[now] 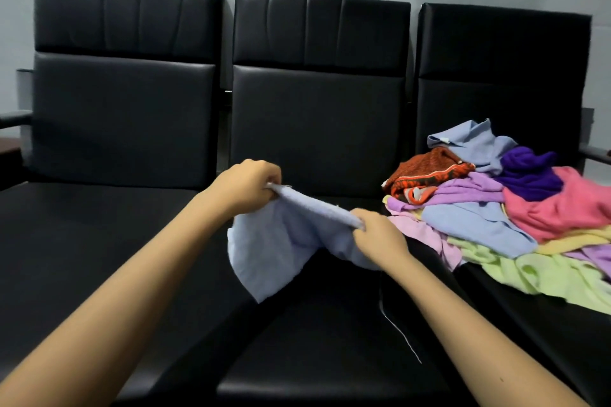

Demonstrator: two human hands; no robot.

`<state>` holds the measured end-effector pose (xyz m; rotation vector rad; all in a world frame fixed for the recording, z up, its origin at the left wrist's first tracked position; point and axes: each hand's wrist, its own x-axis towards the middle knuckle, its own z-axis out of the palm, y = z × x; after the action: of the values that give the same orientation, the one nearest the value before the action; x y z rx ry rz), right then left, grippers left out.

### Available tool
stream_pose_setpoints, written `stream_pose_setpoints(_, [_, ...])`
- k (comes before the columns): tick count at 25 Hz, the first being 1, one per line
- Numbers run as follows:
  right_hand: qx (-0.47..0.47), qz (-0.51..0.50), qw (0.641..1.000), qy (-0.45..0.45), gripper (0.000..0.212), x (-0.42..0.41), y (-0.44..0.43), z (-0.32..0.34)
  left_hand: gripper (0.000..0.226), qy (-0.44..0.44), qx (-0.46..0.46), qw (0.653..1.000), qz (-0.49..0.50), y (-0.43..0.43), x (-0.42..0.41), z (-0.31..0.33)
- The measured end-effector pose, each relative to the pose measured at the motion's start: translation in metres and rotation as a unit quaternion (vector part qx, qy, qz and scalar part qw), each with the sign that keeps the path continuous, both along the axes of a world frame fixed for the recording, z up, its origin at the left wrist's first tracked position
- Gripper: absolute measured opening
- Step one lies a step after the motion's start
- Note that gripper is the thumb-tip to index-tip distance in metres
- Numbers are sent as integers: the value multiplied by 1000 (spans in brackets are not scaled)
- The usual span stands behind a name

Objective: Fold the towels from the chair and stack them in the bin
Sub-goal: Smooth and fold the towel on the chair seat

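A pale blue towel (281, 244) hangs in the air above the middle seat of a black three-seat chair (317, 129). My left hand (246, 185) pinches its upper left corner. My right hand (377, 238) grips the upper edge further right and lower. The cloth sags between and below both hands. A loose pile of towels (515, 208) in blue, purple, pink, orange, lilac, yellow and light green covers the right seat. No bin is in view.
The left seat (82, 241) and the middle seat (330, 324) are bare black leather. A thin thread (396, 330) lies on the middle seat near my right forearm. Armrests stand at both ends of the chair row. A pale wall is behind.
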<state>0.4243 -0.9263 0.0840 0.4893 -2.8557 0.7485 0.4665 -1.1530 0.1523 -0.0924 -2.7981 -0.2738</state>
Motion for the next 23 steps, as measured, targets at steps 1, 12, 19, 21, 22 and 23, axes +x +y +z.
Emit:
stream_pose_setpoints(1, [-39, -14, 999, 27, 34, -6, 4, 2, 21, -13, -27, 999, 29, -7, -1, -3])
stream_pose_setpoints(12, [-60, 26, 997, 40, 38, -32, 53, 15, 12, -13, 163, 984, -70, -40, -6, -50])
stream_pose_setpoints(19, [172, 240, 835, -465, 9, -4, 79, 33, 7, -514, 133, 833, -158, -27, 24, -30])
stream_pose_setpoints(21, [198, 237, 764, -567, 13, -8, 77, 23, 12, -610, 132, 766, -154, -16, 22, -37])
stream_pose_setpoints(22, [210, 231, 757, -574, 14, -14, 74, 21, 14, -632, 125, 752, -139, -12, 17, -40])
stream_pose_setpoints(23, [213, 210, 771, -562, 16, -23, 69, 22, 14, -630, 110, 761, -112, -10, 8, -38])
